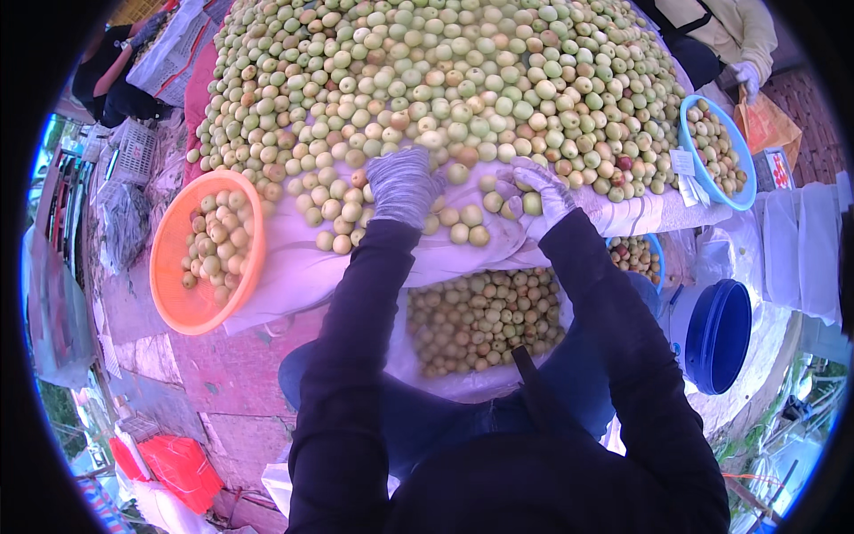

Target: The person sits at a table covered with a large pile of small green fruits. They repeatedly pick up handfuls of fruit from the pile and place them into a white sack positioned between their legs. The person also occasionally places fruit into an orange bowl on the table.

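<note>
A broad heap of small round green-yellow fruits point(445, 80), some blushed red, covers the cloth-draped table. My left hand point(402, 185), in a pale grey glove, lies back-up among loose fruits at the heap's near edge. Its fingers curl down out of sight, so its grip is hidden. Opposite it, my right hand point(550, 192), also gloved, has its fingers and thumb curved around a few green fruits point(532, 204). Several loose fruits point(471, 214) lie on the pale cloth point(463, 254) between the hands.
An orange basket point(165, 267) of fruits stands left; a blue basket point(749, 189) of fruits is far right. A fruit-filled container point(485, 383) sits between my legs. At right are a dark blue bucket point(717, 338) and another blue basket point(659, 262). Other people work behind.
</note>
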Demonstrator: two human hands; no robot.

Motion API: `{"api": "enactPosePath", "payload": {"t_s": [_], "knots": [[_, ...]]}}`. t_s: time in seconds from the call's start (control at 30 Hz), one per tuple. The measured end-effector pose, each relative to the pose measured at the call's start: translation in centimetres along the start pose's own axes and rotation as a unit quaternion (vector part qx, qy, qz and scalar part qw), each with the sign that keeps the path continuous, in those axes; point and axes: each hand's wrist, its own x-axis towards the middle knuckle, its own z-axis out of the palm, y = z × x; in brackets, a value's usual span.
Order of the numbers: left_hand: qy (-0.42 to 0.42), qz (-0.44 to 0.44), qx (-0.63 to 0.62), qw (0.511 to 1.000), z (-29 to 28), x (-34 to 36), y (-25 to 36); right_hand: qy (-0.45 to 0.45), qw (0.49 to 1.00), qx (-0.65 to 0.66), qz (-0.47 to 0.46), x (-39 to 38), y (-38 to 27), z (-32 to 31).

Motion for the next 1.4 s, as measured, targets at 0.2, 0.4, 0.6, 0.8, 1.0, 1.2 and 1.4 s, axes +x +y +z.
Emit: {"api": "enactPosePath", "payload": {"t_s": [0.2, 0.4, 0.6, 0.8, 1.0, 1.2, 1.4], "knots": [[0.161, 0.180, -0.329, 0.913, 0.0, -9.2, 7.3, 0.100, 0.927, 0.347, 0.101, -5.2, 2.3, -0.4], [0.144, 0.107, -0.332, 0.926, 1.1, -13.2, 1.8, -0.084, 0.881, 0.457, -0.095, -12.0, -3.6, -15.5], [0.166, -0.108, -0.432, 0.880, 0.2, -12.1, -8.6, 0.163, 0.597, 0.569, -0.542, -21.9, -15.0, -30.7], [0.253, -0.063, -0.303, 0.917, 0.9, -8.8, -10.6, 0.081, 0.902, 0.269, -0.329, -9.4, -9.5, -17.9], [0.180, 0.039, -0.045, 0.982, 2.3, -8.0, -10.5, -0.113, 0.708, -0.656, -0.234, 0.0, 1.1, 1.0], [0.202, -0.001, -0.073, 0.977, 2.2, -8.8, -11.0, -0.149, 0.507, -0.845, -0.084, 4.1, 3.8, 8.0], [0.202, -0.014, -0.122, 0.972, 2.2, -8.8, -11.5, -0.151, 0.903, -0.395, 0.079, 4.7, 3.5, 7.2]]}}
